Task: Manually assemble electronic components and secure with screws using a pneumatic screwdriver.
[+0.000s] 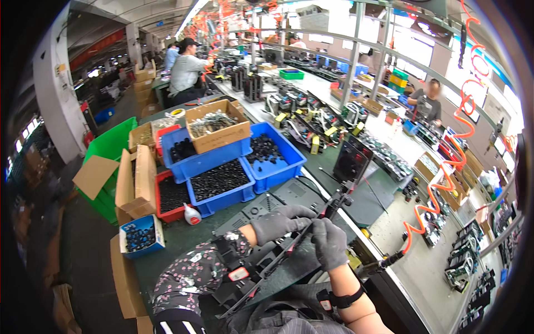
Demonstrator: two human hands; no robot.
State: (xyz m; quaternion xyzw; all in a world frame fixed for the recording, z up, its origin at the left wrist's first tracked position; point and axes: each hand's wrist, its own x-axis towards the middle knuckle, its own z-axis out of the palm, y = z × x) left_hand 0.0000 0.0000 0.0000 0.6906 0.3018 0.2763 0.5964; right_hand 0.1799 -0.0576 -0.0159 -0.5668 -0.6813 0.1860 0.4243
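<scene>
A long black plastic panel (271, 269) stands tilted over the green bench, running from near my lap up toward the black housing. My left hand (282, 224), in a grey glove, is closed on its upper edge from the left. Close by, my right hand (328, 243), also gloved, has thumb and fingers pinched at the same edge; any small part between them is hidden. Beyond my left hand lies a dark grey moulded panel (293, 199). A black box-shaped housing (352, 160) stands past the panel's far end.
Blue bins (223, 207) of small black parts, a red bin (177, 216) and a cardboard box (236, 133) of metal pieces are at left. A small white bottle (192, 215) stands before them. At right, an orange coiled hose (436, 201) hangs beside a conveyor. Co-workers sit farther off.
</scene>
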